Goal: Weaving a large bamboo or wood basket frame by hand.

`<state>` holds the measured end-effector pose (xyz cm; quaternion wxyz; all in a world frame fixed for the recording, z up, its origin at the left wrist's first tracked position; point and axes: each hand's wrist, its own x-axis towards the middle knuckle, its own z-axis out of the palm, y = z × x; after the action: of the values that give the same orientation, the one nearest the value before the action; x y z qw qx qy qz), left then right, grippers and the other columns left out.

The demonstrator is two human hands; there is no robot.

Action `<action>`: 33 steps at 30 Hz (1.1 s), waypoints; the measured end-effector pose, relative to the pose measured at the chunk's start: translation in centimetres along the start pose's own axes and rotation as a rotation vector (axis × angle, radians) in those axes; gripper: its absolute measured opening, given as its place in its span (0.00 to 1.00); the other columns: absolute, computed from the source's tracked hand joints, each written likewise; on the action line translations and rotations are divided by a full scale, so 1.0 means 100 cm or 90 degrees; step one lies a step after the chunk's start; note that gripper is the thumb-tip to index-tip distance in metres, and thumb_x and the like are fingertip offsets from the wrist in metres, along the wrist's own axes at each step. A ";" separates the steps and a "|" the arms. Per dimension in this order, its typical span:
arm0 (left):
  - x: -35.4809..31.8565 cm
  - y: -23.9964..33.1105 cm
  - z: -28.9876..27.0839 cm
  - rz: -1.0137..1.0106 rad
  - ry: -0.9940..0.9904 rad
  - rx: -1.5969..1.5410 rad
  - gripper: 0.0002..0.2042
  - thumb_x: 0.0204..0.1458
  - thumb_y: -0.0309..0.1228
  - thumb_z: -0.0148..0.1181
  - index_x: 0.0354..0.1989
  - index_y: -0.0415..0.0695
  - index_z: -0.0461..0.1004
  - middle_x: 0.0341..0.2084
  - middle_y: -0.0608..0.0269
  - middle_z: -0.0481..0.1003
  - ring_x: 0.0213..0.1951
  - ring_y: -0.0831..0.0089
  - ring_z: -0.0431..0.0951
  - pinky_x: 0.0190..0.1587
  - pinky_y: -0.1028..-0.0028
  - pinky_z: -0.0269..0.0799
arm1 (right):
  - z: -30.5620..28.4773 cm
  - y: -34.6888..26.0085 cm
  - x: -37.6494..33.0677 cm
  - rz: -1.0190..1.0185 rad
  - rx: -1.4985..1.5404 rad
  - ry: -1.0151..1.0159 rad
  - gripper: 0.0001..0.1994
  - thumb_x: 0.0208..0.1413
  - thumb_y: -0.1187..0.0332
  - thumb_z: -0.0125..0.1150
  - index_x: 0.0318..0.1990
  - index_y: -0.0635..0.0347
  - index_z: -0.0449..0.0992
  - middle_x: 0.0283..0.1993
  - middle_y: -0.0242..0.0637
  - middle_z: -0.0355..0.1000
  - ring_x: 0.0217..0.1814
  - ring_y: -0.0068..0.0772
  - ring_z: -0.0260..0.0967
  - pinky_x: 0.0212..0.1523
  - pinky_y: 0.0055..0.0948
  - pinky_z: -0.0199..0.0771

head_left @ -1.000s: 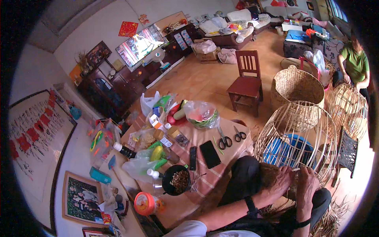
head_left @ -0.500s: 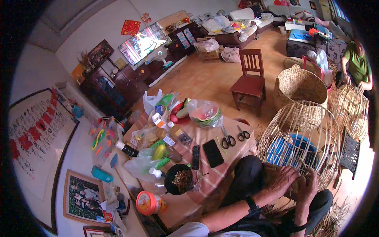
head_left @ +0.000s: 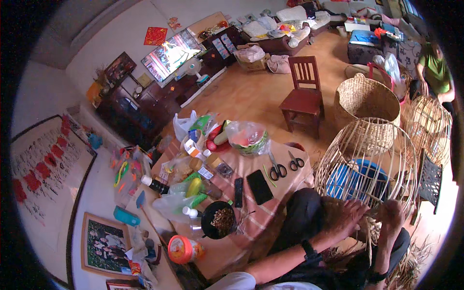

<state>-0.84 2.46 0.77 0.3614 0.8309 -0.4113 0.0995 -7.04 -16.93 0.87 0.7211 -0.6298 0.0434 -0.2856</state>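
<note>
A half-woven basket (head_left: 338,151) of thin pale ribs leans over my lap at the right, its near end at my knees. My left hand (head_left: 349,216), below a dark wristband, lies closed at that near edge, its fingertips partly hidden. To its right my right hand (head_left: 390,216) is closed in a fist-like pinch; what is inside its fingers is too small to make out. Pale plaited fibre (head_left: 374,231) hangs between the two hands. Through the ribs a blue tub (head_left: 369,169) is visible. Loose straw (head_left: 411,263) lies beside my right knee.
On the table (head_left: 285,188) at my left are scissors (head_left: 277,172), a black tablet (head_left: 260,187), a bowl of nuts (head_left: 223,220), a watermelon (head_left: 256,144) and an orange-lidded jar (head_left: 181,249). Beyond stand a red chair (head_left: 302,99) and a woven basket (head_left: 348,104). Another person (head_left: 435,72) sits far right.
My right hand has moved right, away from my left hand, opening a gap where the fibre now shows. My left hand stays near the basket's edge. The view has shifted slightly.
</note>
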 end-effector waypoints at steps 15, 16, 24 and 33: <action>0.010 0.005 -0.005 -0.018 -0.027 -0.040 0.17 0.46 0.19 0.60 0.47 0.44 0.74 0.43 0.54 0.76 0.52 0.50 0.74 0.57 0.55 0.67 | 0.008 -0.041 -0.031 0.063 -0.513 -0.070 0.12 0.52 0.75 0.68 0.43 0.64 0.75 0.41 0.45 0.70 0.45 0.42 0.73 0.44 0.36 0.73; 0.009 0.005 -0.008 -0.025 -0.025 -0.047 0.18 0.45 0.19 0.62 0.47 0.44 0.74 0.43 0.54 0.76 0.52 0.50 0.74 0.57 0.55 0.67 | 0.012 -0.050 -0.027 0.060 -0.514 -0.070 0.12 0.52 0.75 0.68 0.43 0.64 0.75 0.41 0.45 0.70 0.45 0.42 0.73 0.44 0.36 0.73; 0.012 0.003 -0.021 -0.019 -0.043 -0.049 0.22 0.42 0.22 0.68 0.49 0.44 0.75 0.44 0.53 0.77 0.52 0.50 0.75 0.56 0.55 0.68 | 0.011 -0.064 0.003 -0.129 -0.645 -0.161 0.06 0.57 0.70 0.59 0.36 0.64 0.76 0.36 0.48 0.68 0.35 0.51 0.71 0.33 0.43 0.69; 0.006 -0.022 -0.015 -0.094 -0.075 -0.141 0.27 0.42 0.21 0.73 0.55 0.46 0.75 0.46 0.49 0.80 0.52 0.46 0.78 0.56 0.54 0.72 | -0.002 -0.035 -0.027 0.233 -0.507 -0.191 0.11 0.65 0.65 0.63 0.40 0.65 0.80 0.28 0.45 0.74 0.32 0.28 0.69 0.35 0.36 0.72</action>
<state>1.41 3.96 0.96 0.4320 0.8186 -0.3778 -0.0225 -10.64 -15.95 3.28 0.4599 -0.8741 0.1550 -0.0204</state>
